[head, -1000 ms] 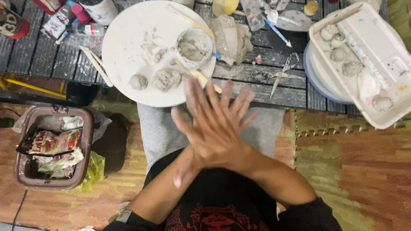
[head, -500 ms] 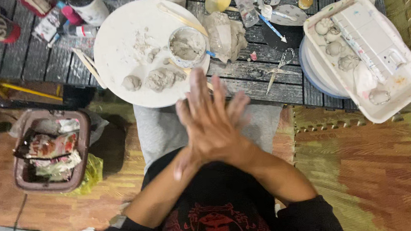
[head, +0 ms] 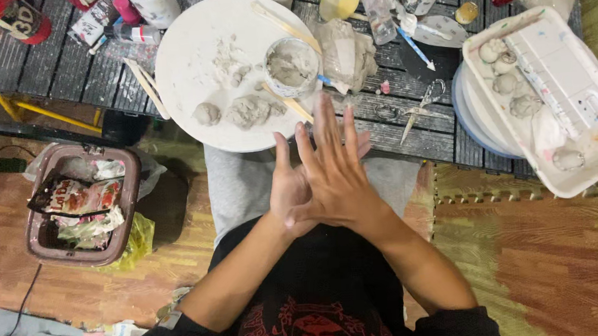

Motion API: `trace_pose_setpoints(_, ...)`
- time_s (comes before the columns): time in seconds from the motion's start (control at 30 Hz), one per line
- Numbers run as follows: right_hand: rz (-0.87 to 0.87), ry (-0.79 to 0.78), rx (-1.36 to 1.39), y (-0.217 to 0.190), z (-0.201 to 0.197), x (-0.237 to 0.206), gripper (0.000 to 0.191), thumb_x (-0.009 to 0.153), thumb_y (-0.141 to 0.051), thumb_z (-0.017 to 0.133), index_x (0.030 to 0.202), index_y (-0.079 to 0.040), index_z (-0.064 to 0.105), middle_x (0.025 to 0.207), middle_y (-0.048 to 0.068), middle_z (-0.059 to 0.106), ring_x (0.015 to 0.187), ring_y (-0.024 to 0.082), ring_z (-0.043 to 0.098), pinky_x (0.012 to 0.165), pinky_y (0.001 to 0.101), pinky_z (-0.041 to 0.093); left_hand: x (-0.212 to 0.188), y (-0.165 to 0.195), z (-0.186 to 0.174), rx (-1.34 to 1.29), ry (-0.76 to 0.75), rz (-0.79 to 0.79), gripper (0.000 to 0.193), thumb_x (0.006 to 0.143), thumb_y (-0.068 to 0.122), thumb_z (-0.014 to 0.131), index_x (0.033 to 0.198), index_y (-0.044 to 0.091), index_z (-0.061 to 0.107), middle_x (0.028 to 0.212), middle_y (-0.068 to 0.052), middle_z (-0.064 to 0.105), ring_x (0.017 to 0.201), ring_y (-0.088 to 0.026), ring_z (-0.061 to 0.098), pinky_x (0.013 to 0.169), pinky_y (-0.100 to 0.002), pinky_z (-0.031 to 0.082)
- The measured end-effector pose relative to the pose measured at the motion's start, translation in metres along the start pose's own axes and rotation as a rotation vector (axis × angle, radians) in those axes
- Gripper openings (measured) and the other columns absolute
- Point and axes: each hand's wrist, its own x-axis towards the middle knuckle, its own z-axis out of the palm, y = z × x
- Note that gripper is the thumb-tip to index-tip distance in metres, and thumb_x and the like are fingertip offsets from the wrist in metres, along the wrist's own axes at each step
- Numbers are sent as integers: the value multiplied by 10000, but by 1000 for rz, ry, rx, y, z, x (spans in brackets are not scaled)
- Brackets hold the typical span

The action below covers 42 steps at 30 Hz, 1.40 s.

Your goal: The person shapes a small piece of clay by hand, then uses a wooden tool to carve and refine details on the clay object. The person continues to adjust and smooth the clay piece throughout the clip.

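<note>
My right hand [head: 338, 179] lies flat on top of my left hand [head: 288, 193], palms pressed together over my lap, fingers stretched out and spread. Whatever may sit between the palms is hidden. Just beyond my fingertips a round white plate [head: 179, 57] rests on the dark slatted table [head: 61, 72]. It carries two grey clay lumps [head: 249, 110], some crumbs, a small cup of clay [head: 292, 66] and a wooden stick [head: 286, 27].
A white tray [head: 573, 78] with several clay balls [head: 522, 105] sits on a blue plate [head: 468, 124] at the right. Small scissors [head: 421, 107], bottles and tools crowd the table. A brown waste bin [head: 80, 204] stands on the floor to my left.
My palms have slid against each other. The top hand's fingers, fanned toward the right before, now point more straight up at the plate. The plate and tray have stayed put.
</note>
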Motion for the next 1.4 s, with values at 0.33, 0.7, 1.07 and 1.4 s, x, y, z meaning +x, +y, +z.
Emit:
trace_pose_setpoints(0.33, 77, 175, 231, -7, -48, -20, 770, 800, -565, 826, 1389, -130, 589, 1637, 247, 369, 1601, 434, 229, 1305, 619, 121, 4, 19, 23, -207, 117, -82, 1005, 995, 791, 169, 1642, 25, 235, 1673, -188, 306, 1561, -321, 276, 1305, -445, 182)
trace_pose_setpoints(0.7, 154, 251, 290, -25, -34, -34, 253, 759, -216, 927, 994, -175, 840, 1542, 131, 518, 1542, 377, 332, 1277, 531, 234, -1, 26, 50, 75, 26, -44, 967, 989, 774, 122, 1686, 105, 172, 1712, -200, 262, 1603, -348, 250, 1347, -476, 150)
trace_pose_setpoints(1.07, 113, 437, 476, -27, -23, -45, 190, 780, -207, 890, 939, -160, 797, 1402, 68, 578, 1418, 297, 482, 1241, 513, 393, -12, 31, 60, 546, 60, 87, 798, 1083, 654, 289, 1604, 55, 372, 1609, -207, 458, 1518, -318, 434, 1302, -513, 330)
trace_pose_setpoints(1.4, 37, 613, 665, -24, -31, -47, 227, 763, -186, 900, 953, -195, 775, 1094, -12, 689, 1127, 216, 619, 950, 407, 547, -38, 28, 29, 471, 103, -141, 126, 890, 7, 787, 1003, -49, 782, 1281, -243, 679, 1140, -294, 675, 1021, -415, 543)
